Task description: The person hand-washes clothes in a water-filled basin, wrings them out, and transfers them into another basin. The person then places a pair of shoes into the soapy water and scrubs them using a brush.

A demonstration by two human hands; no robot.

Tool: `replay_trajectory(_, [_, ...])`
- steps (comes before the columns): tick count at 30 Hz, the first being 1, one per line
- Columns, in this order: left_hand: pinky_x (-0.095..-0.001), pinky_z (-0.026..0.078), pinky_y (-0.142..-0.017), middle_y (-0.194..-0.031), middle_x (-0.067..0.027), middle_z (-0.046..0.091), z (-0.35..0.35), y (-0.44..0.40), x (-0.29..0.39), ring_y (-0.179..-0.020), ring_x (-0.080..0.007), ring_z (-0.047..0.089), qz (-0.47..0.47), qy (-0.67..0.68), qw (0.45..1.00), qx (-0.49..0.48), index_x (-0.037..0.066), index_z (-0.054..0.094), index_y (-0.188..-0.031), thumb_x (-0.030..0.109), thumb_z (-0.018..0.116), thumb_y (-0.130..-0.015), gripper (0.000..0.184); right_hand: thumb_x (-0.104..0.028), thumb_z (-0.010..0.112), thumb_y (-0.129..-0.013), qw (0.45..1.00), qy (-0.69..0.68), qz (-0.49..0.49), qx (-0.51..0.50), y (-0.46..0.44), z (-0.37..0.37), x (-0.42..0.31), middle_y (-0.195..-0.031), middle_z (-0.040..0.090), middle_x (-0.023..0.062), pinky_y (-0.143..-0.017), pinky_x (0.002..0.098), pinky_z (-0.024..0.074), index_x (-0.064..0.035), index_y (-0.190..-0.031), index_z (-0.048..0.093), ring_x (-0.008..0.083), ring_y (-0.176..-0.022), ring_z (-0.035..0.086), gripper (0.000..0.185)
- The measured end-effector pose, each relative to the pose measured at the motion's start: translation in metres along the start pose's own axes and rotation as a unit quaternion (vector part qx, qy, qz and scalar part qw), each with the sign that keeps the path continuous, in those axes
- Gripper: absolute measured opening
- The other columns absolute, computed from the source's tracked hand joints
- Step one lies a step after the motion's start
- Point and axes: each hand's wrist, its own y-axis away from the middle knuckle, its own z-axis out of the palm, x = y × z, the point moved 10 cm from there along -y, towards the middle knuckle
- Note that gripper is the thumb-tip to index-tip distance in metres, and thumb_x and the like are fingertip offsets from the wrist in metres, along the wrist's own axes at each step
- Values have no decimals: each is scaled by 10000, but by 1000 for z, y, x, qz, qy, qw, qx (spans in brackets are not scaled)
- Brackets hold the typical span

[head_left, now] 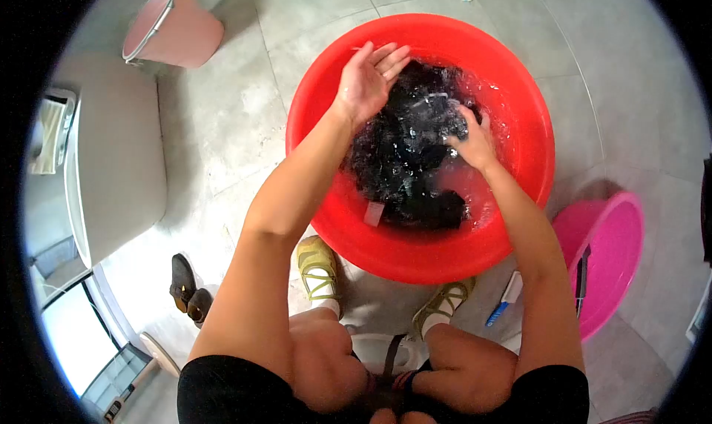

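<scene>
From my end, left to right: pink bucket (178,30) on the floor, dark shoes (182,282) lower in view. Left hand (365,84) over the red basin's (423,267) left side, palm up, fingers straight and slightly apart, nothing visible in them. Black cloth (408,157) sits in the basin's water, pale tag (374,213) near its lower edge. Right hand (475,139) at the cloth's right side, fingers bent; I can't tell if they grip it. Then brush (505,300) on the floor, magenta basin (621,253) far right.

Water (454,181) partly hides the dark cloth (411,156), blurring its folds.
</scene>
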Motion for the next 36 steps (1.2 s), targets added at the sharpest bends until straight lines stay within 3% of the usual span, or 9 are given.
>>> replay_trajectory(5, [-450,139,-1144,-1462,-257,205,111,68,38,-1374,-364,195,-81,280,932,-214,-93,197,-1392,567,344,-899,837,-144,772,-676,994,9,-112,14,18,-13,-36,-1055,533,152,-863,409,458,-205,-1142,546,363,-963,555,521])
replay_trajectory(13, [-431,106,-1143,-1480,-255,143,166,113,62,-1396,-341,132,-92,210,915,-332,-64,167,-1415,655,310,-867,915,-58,759,-719,903,-300,-173,255,60,-201,-113,-907,642,76,-763,289,483,-14,-945,581,181,-818,610,292])
replay_trajectory(19, [-410,157,-1121,-1488,-156,233,93,52,28,-1366,-268,237,-38,-186,978,-89,50,252,-1432,640,303,-896,798,94,556,-812,698,-583,-358,212,87,-290,-145,-997,626,130,-826,344,525,22,-1103,518,209,-888,633,302])
replay_trajectory(23, [-373,282,-1058,-1353,-140,439,74,19,-52,-1269,-247,372,-125,-151,977,-86,30,466,-1307,508,533,-882,643,93,562,-783,728,-606,-286,146,73,-249,-134,-1056,594,99,-864,327,487,-14,-1041,553,203,-955,597,279])
replay_trajectory(25, [-346,433,-888,-1105,-134,604,46,8,-60,-1015,-214,555,-136,-179,974,6,48,633,-1074,313,675,-826,365,78,637,-684,894,-311,-248,205,61,-229,-112,-1000,606,90,-882,361,449,-43,-991,557,227,-982,567,339])
replay_trajectory(27, [-319,487,-717,-856,-85,657,16,11,-21,-770,-177,604,11,-263,954,141,50,659,-910,204,711,-780,208,60,645,-629,924,-28,-311,220,61,-195,-112,-1035,561,116,-931,380,395,-79,-975,575,298,-1047,502,379])
replay_trajectory(29, [-386,457,-771,-970,-117,625,-17,2,8,-882,-211,575,74,-386,903,175,69,642,-912,259,709,-776,243,26,651,-602,971,18,-187,147,42,-135,-62,-1123,475,156,-960,459,349,-150,-1027,578,364,-1087,434,466])
replay_trajectory(32, [-507,380,-908,-1168,-164,532,42,38,30,-1081,-299,485,317,-815,455,170,104,627,-996,305,700,-773,309,-291,703,-701,986,68,-130,78,36,-66,-35,-1420,199,213,-1002,630,206,-310,-1287,449,450,-1289,215,639])
replay_trajectory(36, [-650,124,-1048,-1506,-144,162,19,21,-79,-1388,-370,124,195,-921,333,-55,332,205,-1448,477,395,-917,582,-595,558,-789,987,152,-51,-19,19,24,-15,-1509,-18,217,-1031,678,70,-338,-1452,181,455,-1374,-12,805])
